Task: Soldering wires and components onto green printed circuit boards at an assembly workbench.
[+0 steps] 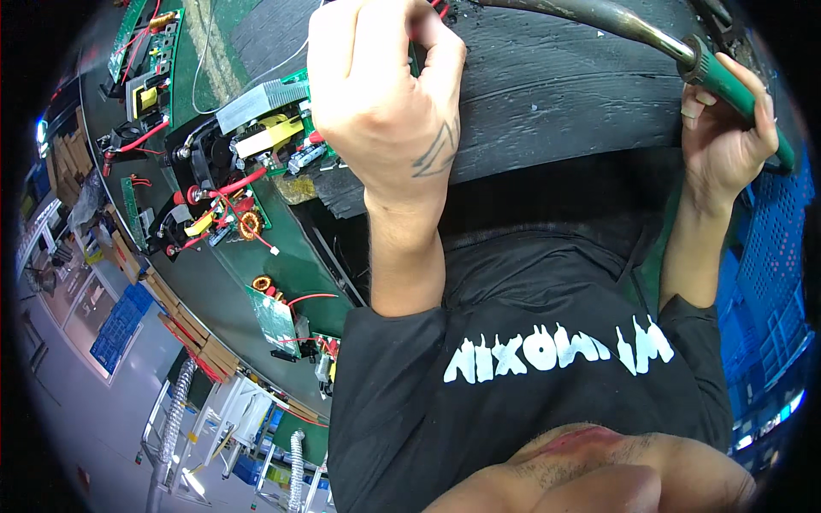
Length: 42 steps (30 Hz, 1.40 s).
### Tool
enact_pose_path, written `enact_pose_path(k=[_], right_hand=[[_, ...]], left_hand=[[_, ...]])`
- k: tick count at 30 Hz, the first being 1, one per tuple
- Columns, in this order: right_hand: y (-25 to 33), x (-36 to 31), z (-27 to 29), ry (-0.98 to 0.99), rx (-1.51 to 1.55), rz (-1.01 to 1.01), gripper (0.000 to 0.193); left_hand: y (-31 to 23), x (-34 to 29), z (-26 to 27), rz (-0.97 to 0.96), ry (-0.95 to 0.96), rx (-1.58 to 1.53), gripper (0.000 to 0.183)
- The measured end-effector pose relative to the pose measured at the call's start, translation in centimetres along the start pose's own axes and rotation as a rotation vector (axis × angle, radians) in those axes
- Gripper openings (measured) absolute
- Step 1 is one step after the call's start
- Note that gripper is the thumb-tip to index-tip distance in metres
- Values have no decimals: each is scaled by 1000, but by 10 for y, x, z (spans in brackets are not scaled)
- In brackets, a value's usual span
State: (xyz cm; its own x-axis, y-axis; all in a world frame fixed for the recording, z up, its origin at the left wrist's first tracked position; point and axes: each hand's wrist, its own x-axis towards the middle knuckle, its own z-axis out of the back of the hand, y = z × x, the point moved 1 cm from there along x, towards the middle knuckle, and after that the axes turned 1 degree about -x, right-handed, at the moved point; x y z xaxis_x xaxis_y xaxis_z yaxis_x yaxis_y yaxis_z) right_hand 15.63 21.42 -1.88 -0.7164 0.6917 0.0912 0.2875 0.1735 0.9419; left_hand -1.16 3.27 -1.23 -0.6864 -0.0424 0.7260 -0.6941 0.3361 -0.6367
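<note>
My right hand grips the green handle of a soldering iron, whose metal shaft reaches leftward along the top of the view; its tip is out of sight. My left hand is closed, knuckles up, at the top middle. Its fingertips and whatever they hold are hidden. Just left of that hand, a circuit board assembly with a grey finned heatsink and a yellow-wrapped transformer lies partly on the dark, worn board. A thin pale wire loops beyond the heatsink.
More circuit boards with red leads stand along the green bench at left, including one with a copper coil and a pale green one. Blue plastic crates are at the right. Cardboard pieces line the bench's far left side.
</note>
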Motion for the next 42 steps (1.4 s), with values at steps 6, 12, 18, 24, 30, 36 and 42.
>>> enact_pose_path(k=[6,12,18,24,30,36,42], right_hand=[[-2,10,19,8,-39,-107,53],[4,8,15,14,-37,-52,53],[10,0,3,-6,-96,61,53],[2,-1,3,-7,3,32,53],[10,4,-3,16,-8,61,54],[-3,20,27,8,126,-7,53],[-10,25,41,94,290,-29,52]], left_hand=[[-2,1,-2,17,14,3,15],[-1,2,-4,6,19,-8,15],[-3,2,-4,31,22,14,15],[-3,1,1,30,36,25,15],[-1,1,-3,17,20,2,16],[1,0,-2,13,6,-11,17],[0,0,-2,27,11,-8,17]])
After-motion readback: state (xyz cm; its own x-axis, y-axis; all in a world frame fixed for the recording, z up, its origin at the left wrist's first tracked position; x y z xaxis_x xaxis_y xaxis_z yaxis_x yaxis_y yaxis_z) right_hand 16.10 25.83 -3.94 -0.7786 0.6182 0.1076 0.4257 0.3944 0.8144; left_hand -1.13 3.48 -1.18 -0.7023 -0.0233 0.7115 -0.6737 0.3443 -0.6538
